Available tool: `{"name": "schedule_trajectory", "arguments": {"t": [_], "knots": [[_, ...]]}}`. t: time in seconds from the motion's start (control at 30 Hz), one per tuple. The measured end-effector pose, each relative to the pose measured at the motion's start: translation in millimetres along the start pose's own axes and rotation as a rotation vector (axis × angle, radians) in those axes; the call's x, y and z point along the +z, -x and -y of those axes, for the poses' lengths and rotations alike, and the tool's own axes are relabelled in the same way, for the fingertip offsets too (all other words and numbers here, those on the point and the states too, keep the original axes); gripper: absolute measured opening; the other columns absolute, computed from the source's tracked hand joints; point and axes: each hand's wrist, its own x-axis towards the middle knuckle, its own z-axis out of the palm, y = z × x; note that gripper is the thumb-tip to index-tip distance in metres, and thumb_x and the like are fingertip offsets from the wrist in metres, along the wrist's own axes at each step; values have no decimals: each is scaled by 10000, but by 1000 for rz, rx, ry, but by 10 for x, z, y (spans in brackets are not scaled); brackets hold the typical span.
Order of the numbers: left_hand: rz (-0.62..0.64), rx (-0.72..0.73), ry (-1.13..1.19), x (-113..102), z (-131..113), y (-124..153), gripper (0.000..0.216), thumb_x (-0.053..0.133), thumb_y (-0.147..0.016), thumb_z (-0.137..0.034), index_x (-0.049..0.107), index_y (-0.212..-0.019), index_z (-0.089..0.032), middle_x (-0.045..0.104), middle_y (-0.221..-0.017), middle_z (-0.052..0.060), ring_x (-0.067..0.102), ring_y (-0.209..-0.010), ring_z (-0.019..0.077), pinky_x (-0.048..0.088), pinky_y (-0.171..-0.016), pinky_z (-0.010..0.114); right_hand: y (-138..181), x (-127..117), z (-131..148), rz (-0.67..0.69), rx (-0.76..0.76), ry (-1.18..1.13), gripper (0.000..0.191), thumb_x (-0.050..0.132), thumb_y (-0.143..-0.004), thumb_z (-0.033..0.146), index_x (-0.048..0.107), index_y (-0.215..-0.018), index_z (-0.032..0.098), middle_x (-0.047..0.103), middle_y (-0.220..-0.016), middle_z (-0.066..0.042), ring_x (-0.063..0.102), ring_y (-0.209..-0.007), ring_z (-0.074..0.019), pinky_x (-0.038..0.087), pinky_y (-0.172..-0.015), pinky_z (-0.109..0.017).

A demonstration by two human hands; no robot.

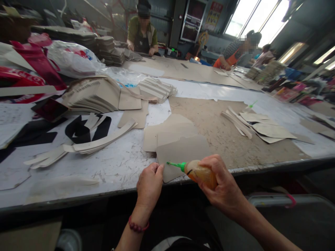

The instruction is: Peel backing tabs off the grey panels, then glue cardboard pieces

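My right hand (218,179) is wrapped round a squeeze bottle (201,173) of amber liquid, probably glue. The bottle lies tilted, and its green nozzle points left over the near edge of a beige-grey flat panel (183,150). My left hand (151,179) pinches the panel's left edge at the front of the table, close to the nozzle tip. More beige panels (170,127) lie overlapped just behind it.
Left of my hands are curved pale strips (102,141), a black band (103,129) and a fanned stack of panels (91,94). Cut pieces (272,129) lie to the right on a brown sheet (209,115). Two co-workers (142,35) stand across the tables.
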Motion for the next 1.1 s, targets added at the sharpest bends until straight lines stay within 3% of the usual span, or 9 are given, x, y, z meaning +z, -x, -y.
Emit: {"name": "schedule_trajectory", "arguments": {"t": [0.27,0.47,0.6,0.73,0.83,1.1], "knots": [[1,-24,-9,-9,-11,6,290,441,-813,-393,533,-593,-228,500,-509,-20,468,-527,154,301,-522,259,4,-36,-48,-7,17,6,319,570,-778,115,459,-1048,244,467,-970,-46,517,-869,-183,470,-750,-317],[-9,-36,-9,-21,-27,23,290,447,-815,-374,501,-572,-225,511,-526,-17,487,-547,155,296,-528,260,-158,-106,-60,-89,194,-175,254,604,-805,295,477,-1020,251,524,-874,-14,545,-670,-141,494,-554,-255],[-7,-39,2,-19,-23,26,286,434,-824,-369,499,-586,-223,523,-535,-12,499,-554,162,297,-530,266,-402,-94,-49,-94,435,-473,347,665,-758,410,496,-1012,245,574,-778,3,552,-606,-138,488,-489,-235],[-8,-17,17,-19,-6,16,287,438,-815,-370,490,-574,-223,544,-557,-3,512,-579,167,321,-543,268,-622,-40,-92,-25,649,-951,408,695,-715,448,525,-1017,233,632,-980,-62,581,-694,-168,486,-462,-228],[3,7,26,-21,17,2,308,426,-817,-401,491,-574,-224,551,-554,0,519,-573,169,341,-541,268,-648,-24,-195,12,723,-1154,382,695,-722,424,582,-1031,230,638,-1026,-66,583,-738,-166,477,-458,-207],[89,71,76,-19,115,-66,406,390,-808,-552,538,-608,-232,552,-535,-9,536,-577,179,403,-571,271,-324,-313,-726,-273,848,-1107,326,740,-699,392,549,-917,245,628,-869,9,550,-640,-120,452,-456,-193]]}}
